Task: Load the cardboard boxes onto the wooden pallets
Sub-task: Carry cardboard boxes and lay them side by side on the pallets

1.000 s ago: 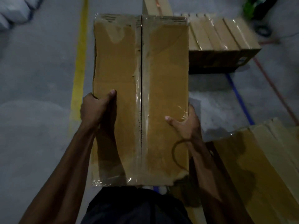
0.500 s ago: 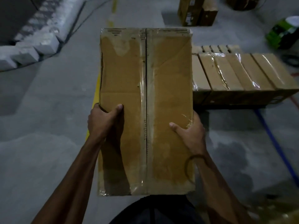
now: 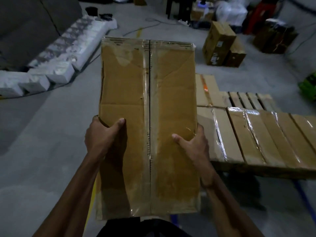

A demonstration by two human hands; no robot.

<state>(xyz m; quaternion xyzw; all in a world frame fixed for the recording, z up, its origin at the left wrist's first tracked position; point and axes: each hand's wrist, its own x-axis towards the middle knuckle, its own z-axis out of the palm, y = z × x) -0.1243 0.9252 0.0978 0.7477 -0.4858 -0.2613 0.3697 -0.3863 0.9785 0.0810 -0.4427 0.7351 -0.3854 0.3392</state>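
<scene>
Along the far left a curved row of white wrapped bundles (image 3: pixel 56 65) lies on the grey concrete floor (image 3: pixel 42 134), with a dark wall behind them. A strip of yellow floor line (image 3: pixel 91 200) shows just under the left forearm.

The left hand (image 3: pixel 102 135) grasps the left edge of a long cardboard box (image 3: pixel 148 120), thumb lying on the top face and the fingers wrapped out of sight round the side. The box is held lengthwise in front of the person's body, above the floor and touching nothing else. Clear tape runs down its centre seam and across both ends; a few lines of dark print sit along the far edge, too blurred to read. The right hand (image 3: pixel 193 144) grasps the right edge in the same way, thumb on top and pointing inward.

Just right of the carried box, a layer of stacked boxes (image 3: pixel 256 137) lies flat, their tops taped and glinting; what carries them is hidden beneath. One box behind them bears an orange mark (image 3: pixel 205 86), unreadable. Farther back stand two brown cartons (image 3: pixel 222 45) on the floor, the taller one with a white label on its side whose text is too small to make out. At the right edge is a green object (image 3: pixel 307 86), and dark cartons (image 3: pixel 275 38) and white bags (image 3: pixel 230 11) crowd the far background
</scene>
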